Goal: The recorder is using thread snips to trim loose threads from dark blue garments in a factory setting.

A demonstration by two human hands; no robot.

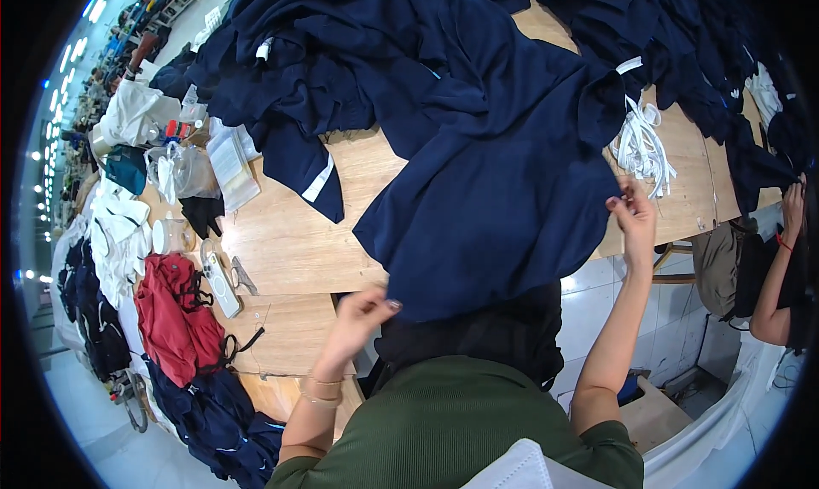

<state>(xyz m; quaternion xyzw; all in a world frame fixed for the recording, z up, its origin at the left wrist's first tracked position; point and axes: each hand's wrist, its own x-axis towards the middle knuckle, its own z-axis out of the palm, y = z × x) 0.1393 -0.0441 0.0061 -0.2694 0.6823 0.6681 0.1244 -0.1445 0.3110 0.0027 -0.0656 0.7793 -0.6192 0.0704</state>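
Observation:
A navy blue garment (503, 190) is spread in front of me, its near edge hanging over the table edge against my lap. My left hand (363, 316) is closed in a pinch at its lower left corner. At its right edge, my right hand (634, 220) has thumb and fingers closed on the cloth. A small white tab (630, 65) sticks out by the garment's upper right side. Close beyond my right hand lies a tangled bundle of white tapes (644, 143).
More navy garments (299, 71) are heaped along the far side of the wooden table (290, 241). At left lie a phone (220, 280), a red bag (177, 314), small scissors-like snips (242, 276) and clear plastic bags (183, 171). Another person's hand (793, 203) touches dark cloth at right.

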